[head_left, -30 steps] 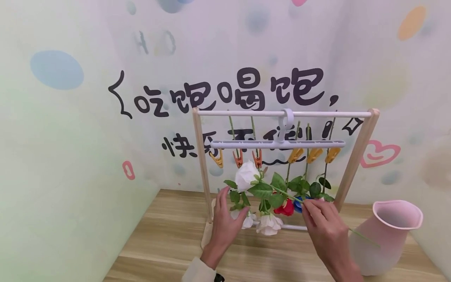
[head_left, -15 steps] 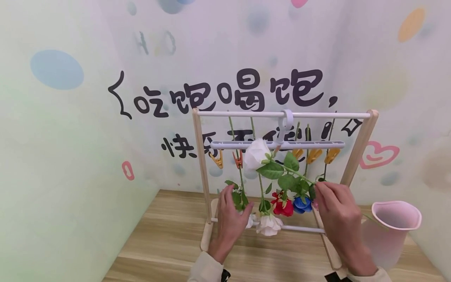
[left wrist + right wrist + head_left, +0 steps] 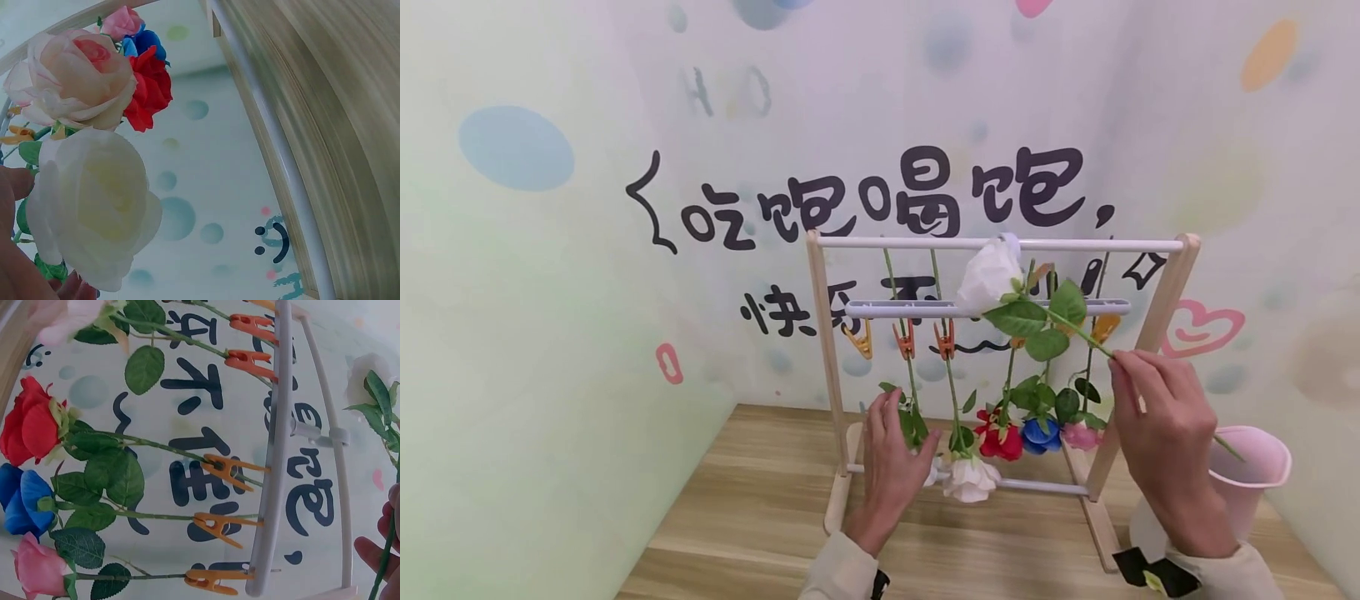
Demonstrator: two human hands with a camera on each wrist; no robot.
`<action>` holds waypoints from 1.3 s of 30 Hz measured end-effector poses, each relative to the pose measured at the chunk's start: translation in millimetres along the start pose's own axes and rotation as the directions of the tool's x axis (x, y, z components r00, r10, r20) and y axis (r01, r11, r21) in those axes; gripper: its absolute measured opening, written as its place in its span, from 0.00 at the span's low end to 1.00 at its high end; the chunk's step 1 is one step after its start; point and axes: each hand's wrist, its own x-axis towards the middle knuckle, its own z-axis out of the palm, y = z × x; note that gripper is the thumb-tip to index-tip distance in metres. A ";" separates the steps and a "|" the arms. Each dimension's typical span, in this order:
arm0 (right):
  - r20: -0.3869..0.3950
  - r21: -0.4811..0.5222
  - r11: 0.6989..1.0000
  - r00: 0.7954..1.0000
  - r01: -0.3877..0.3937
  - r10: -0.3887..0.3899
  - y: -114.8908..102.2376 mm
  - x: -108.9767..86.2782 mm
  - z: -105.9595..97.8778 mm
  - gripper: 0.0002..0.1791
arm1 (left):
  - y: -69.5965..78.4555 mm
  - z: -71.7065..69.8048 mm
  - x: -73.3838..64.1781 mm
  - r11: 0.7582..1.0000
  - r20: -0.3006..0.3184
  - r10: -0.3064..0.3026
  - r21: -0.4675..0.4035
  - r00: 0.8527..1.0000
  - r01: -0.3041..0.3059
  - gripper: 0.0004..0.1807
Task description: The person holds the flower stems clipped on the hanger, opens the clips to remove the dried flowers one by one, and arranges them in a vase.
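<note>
My right hand (image 3: 1176, 437) pinches the green stem of a white rose (image 3: 988, 277), which tilts up to the left in front of the rack. Its leafy stem runs past the hand towards the vase. My left hand (image 3: 891, 467), fingers spread and slightly bent, is around the leaves of another white rose (image 3: 94, 200) that hangs head down, mostly hidden by the hand in the head view. Beside it hang a pale pink rose (image 3: 972, 480), a red rose (image 3: 1000, 437), a blue rose (image 3: 1041, 435) and a pink rose (image 3: 1081, 435).
A wooden rack (image 3: 1167, 308) carries a white clip hanger (image 3: 910, 310). Orange clips (image 3: 250, 361) hold the hanging stems; a yellow clip (image 3: 861, 340) at the left end holds nothing. A pink vase (image 3: 1262, 458) stands on the table (image 3: 737, 517) at right, partly behind the right arm.
The right hand has moved up and right, carrying the white rose away from the left-hand flowers to before the hanger's middle. The left hand has shifted slightly right.
</note>
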 end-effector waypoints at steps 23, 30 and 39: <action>-0.110 -0.012 0.981 0.975 -0.193 0.191 44.9 -4.3 -13.7 0.08 | 4.0 2.4 1.0 0.997 -0.120 0.069 0.053 0.990 -0.063 0.26; -0.050 -0.013 0.972 0.971 -0.233 0.232 63.2 -21.0 -20.9 0.11 | 4.8 1.0 1.4 0.999 -0.125 0.043 -0.002 0.991 -0.043 0.20; -0.020 -0.032 0.947 0.947 -0.321 0.320 73.0 -35.8 -30.3 0.12 | 2.1 1.6 1.9 0.999 -0.127 0.044 -0.011 0.991 -0.045 0.18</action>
